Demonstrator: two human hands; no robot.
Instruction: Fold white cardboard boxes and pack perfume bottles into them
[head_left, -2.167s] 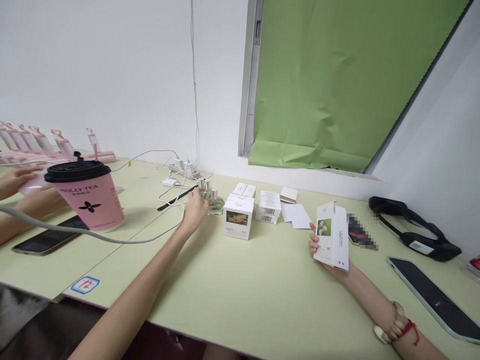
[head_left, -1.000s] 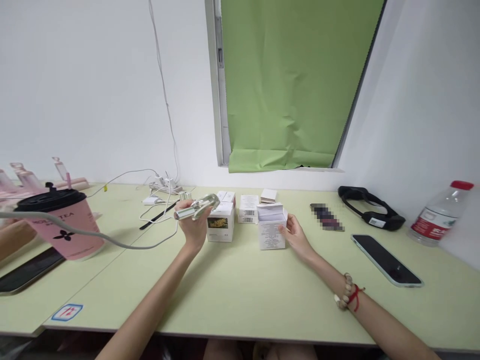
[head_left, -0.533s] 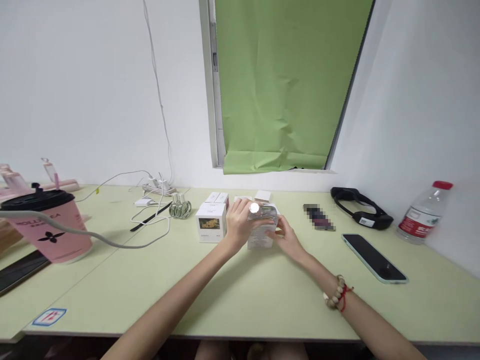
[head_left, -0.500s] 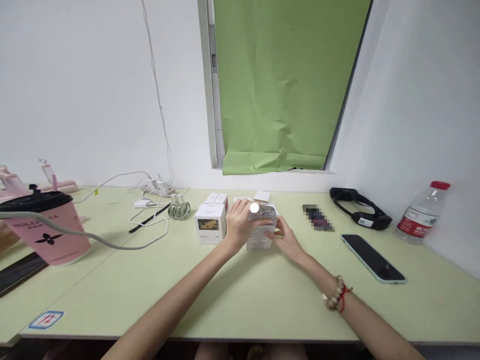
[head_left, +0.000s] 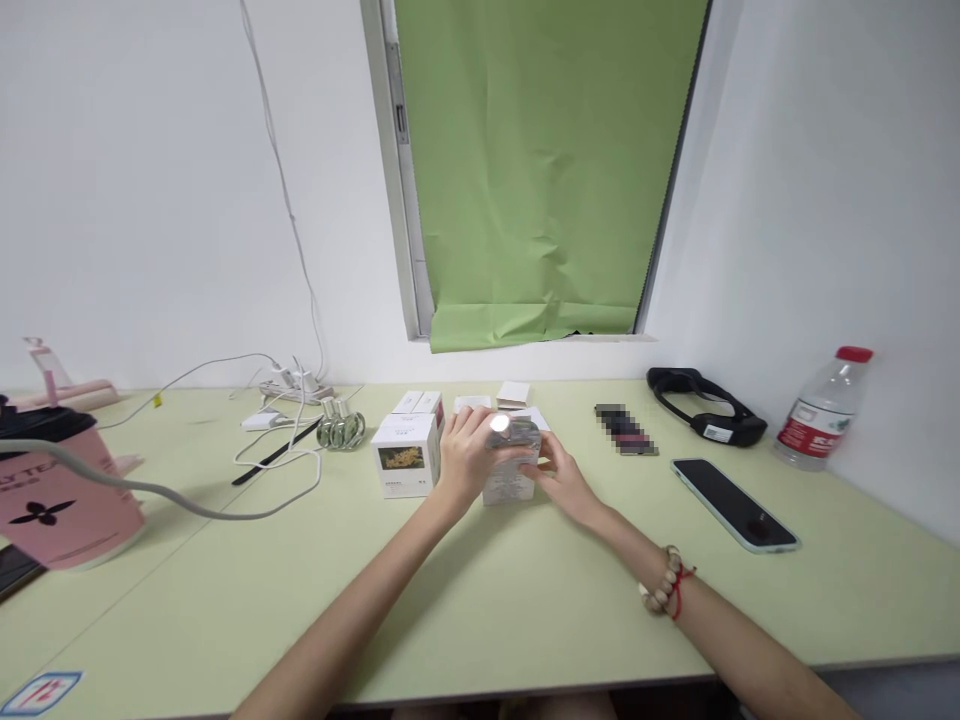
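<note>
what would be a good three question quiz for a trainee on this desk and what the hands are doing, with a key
1. True or false: the left hand holds a glass bottle at the top of a white box.
2. Which arm wears the beaded bracelet?
a) left
b) right
c) both
3. Fill in the colour: the plastic bottle by the wall has a ____ cap.

Key: 1 true; 2 b; 3 red
</note>
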